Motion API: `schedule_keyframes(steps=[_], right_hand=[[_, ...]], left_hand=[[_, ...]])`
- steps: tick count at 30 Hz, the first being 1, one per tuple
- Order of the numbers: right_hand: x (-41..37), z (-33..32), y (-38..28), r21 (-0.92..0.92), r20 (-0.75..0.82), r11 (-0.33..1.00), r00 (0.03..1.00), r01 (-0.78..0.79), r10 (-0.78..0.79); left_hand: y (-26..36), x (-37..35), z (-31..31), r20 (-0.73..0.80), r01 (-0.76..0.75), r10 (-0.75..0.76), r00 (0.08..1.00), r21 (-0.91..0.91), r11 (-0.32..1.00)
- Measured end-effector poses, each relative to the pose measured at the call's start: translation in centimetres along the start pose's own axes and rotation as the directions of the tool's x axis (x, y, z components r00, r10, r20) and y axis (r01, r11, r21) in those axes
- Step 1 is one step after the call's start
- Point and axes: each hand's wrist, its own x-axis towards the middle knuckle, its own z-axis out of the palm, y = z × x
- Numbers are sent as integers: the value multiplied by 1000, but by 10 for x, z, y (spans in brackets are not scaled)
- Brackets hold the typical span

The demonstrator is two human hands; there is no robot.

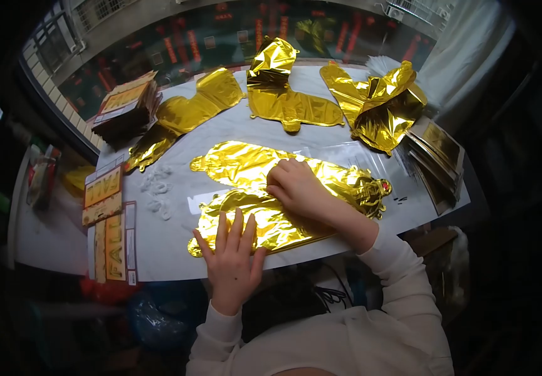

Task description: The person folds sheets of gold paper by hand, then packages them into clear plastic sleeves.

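Note:
Two long pieces of shiny gold foil lie side by side on the white table, the upper foil piece (pixel 236 163) and the lower foil piece (pixel 277 229). Their right ends meet in a crumpled bunch with a small red spot. My left hand (pixel 233 257) rests with spread fingers on the left part of the lower piece. Across the middle of the foil lies my right hand (pixel 299 188), its fingers curled down onto the gold surface; whatever they pinch is hidden beneath them.
Other gold foil shapes (pixel 296 106) lie along the table's back edge. Stacked printed packets (pixel 123 106) stand back left, more packets (pixel 111 232) front left. Flat packages (pixel 434 163) lean at the right. White curled strands (pixel 158 188) and clear plastic (pixel 358 153) lie nearby.

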Motion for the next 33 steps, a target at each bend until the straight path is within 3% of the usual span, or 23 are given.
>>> schedule_keyframes(steps=[8,14,17,19,22,33], right_hand=[[-1,2,1,28,-18,1000,1000,-14,15],[-1,4,2,30,-1,999,1000,-16,16],[-1,3,2,29,-6,999,1000,-12,12],[-1,3,2,37,-4,999,1000,-15,15],[-1,5,1,17,-10,1000,1000,-10,10],[-2,10,-1,-30,-82,999,996,20,-23]], left_hand=[[0,-1,3,-8,56,-56,998,-10,998],[-4,-6,13,-167,118,-147,975,-174,978],[1,-5,0,-113,115,-119,987,-40,993],[5,-1,-6,34,50,-51,998,22,998],[14,9,-7,77,47,-41,996,-79,996],[16,13,12,77,21,-22,997,16,1000]])
